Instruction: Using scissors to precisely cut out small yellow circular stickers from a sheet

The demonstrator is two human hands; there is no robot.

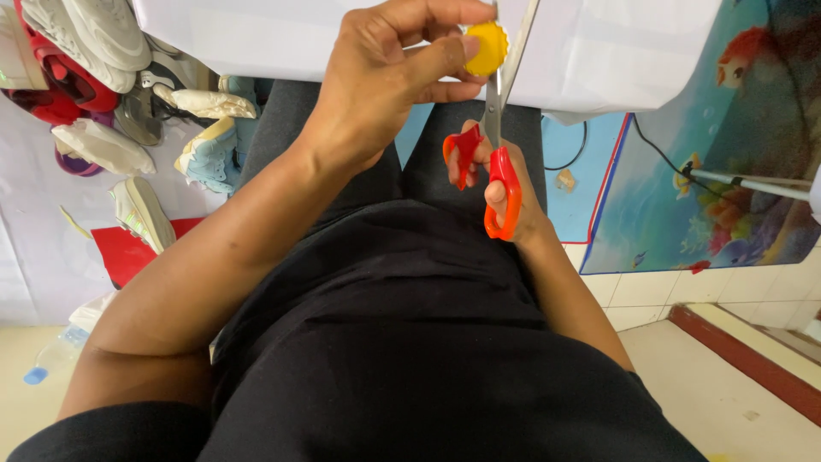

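Left hand (389, 77) pinches a yellow disc (486, 48) between thumb and fingers above the lap, near the white sheet's (599, 51) edge. Right hand (500, 184) grips red scissors (496, 145), blades at the disc's rim; small, steady snips suit best.

Shoes (103, 77) crowd ten o'clock, white sheet (599, 43) blocks twelve, cable (676, 162) crosses two; open floor (718, 402) at four.
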